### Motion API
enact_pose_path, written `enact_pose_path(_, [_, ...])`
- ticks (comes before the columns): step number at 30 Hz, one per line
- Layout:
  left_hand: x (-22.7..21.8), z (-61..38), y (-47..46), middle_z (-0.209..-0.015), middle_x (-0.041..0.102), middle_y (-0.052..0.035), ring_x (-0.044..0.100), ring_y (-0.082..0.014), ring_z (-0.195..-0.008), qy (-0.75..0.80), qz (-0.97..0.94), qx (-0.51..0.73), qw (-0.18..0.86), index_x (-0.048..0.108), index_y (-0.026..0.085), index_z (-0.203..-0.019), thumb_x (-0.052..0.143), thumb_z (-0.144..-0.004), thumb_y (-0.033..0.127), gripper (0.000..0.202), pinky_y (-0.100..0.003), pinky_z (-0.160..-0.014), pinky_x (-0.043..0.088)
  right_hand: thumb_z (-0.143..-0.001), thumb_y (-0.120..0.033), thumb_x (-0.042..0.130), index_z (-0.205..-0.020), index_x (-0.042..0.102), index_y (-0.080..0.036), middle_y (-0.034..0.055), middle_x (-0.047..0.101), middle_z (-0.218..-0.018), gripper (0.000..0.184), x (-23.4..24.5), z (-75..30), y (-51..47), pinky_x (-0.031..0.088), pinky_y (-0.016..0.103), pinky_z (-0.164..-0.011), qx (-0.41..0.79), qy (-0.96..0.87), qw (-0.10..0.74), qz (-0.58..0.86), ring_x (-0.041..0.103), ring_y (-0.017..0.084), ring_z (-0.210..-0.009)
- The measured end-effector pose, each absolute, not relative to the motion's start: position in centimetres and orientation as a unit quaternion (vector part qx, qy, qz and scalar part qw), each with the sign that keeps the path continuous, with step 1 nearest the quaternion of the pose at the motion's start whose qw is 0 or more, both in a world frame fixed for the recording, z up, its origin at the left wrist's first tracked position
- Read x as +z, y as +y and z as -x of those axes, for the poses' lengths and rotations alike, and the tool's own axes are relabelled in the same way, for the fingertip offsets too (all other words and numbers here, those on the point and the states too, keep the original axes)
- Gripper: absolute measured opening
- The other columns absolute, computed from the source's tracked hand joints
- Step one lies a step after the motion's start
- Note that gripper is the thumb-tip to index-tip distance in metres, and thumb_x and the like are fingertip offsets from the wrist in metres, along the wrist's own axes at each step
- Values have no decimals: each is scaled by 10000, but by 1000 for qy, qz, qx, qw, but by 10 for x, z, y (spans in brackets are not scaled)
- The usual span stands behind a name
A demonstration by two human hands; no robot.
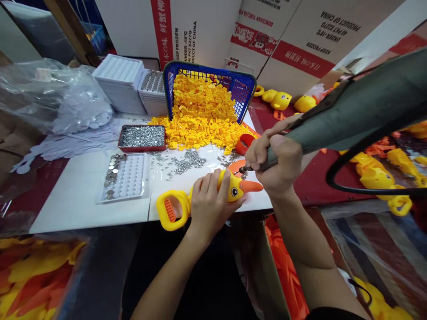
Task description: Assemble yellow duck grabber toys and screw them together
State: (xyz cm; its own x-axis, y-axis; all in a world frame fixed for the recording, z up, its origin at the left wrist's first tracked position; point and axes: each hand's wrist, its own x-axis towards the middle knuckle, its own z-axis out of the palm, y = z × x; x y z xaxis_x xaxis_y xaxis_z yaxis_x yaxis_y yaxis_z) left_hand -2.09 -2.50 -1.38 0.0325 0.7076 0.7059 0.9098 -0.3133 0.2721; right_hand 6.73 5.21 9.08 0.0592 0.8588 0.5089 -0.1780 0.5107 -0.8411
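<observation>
Head view showed the left hand (210, 200) clasping a duck-headed toy (237, 183) at the worktop's (83, 195) near edge, its orange beak pieces (251, 186) seemingly in place; the right hand (280, 162) gripped a power screwdriver (336, 115), bit (243, 169) at the beak, driving apparently unfinished. Loose yellow parts (202, 106) lay unfitted beyond.

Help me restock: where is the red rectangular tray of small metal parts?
In the head view, the red rectangular tray sits left of centre, just beyond the white dimpled tray and left of the yellow pieces.
</observation>
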Motion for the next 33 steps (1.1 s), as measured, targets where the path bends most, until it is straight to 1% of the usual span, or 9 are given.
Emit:
enact_pose_path(7, [-11,22,-29,-1160,737,-210,689,-319,-996,-573,719,-375,119,643,77,-1254,643,-849,694,739,-421,-860,507,-716,-359,683,-778,558,-285,-118,399,-376,158,92,-71,60,268,262,-279,473,-595,597,255,288,106,-253])
enact_pose_path(12, [-7,26,-40,-1340,655,-254,649,-387,-1140,-577,759,-292,82,545,59,-1410,803,-749,598,891,-509,-938,516,-661,-343,600,-725,562,-268,-123,383,-352,106,107,-85,57,217,225,-269,439,-523,686,251,246,81,-245])
enact_pose_path(15, [-12,32,-43,-1365,644,-260,649,-416,-1175,-534,779,-306,123,564,70,-1396,737,-844,539,745,-560,-943,524,-589,-313,578,-668,560,-251,-114,368,-341,102,117,-99,50,196,216,-272,402,-470,735,280,250,71,-250])
enact_pose_path(18, [-23,37,-42,-1276,717,-193,666,-416,-1188,-436,796,-369,200,675,111,-1237,676,-933,382,408,-585,-975,523,-523,-319,528,-546,500,-238,-101,324,-321,88,124,-112,41,163,219,-256,380,-444,752,305,240,63,-235])
enact_pose_path(21, [-27,42,-38,-1116,785,-112,705,-344,-1161,-349,797,-430,241,728,114,-1017,668,-923,147,117,-514,-1008,549,-522,-354,474,-519,473,-241,-105,283,-309,113,127,-117,32,115,223,-242,350,-439,765,315,193,61,-221])
enact_pose_path(24, [-19,48,-33,-1007,806,-79,751,-290,-1067,-322,789,-460,249,725,93,-953,676,-910,96,66,-428,-970,596,-523,-353,460,-564,521,-248,-114,303,-303,128,130,-115,25,66,232,-234,338,-442,767,320,151,73,-220])
enact_pose_path(28, [6,58,-40,-936,813,-57,772,-260,-983,-330,773,-485,240,719,96,-958,697,-907,106,56,-391,-895,618,-494,-340,452,-607,587,-267,-120,331,-286,191,131,-122,18,38,248,-223,338,-454,764,309,103,96,-205])
enact_pose_path(31, [24,66,-48,-926,812,-63,753,-281,-992,-395,758,-492,165,721,119,-969,682,-924,138,62,-407,-819,588,-496,-371,544,-584,546,-284,-127,308,-293,124,126,-141,18,74,268,-219,349,-477,748,303,84,103,-203])
enact_pose_path(33, [31,71,-44,-898,807,-63,743,-279,-956,-448,755,-472,80,733,149,-950,641,-954,176,96,-408,-792,561,-492,-398,639,-539,457,-276,-128,275,-310,224,121,-154,19,117,279,-231,346,-469,747,318,92,98,-212])
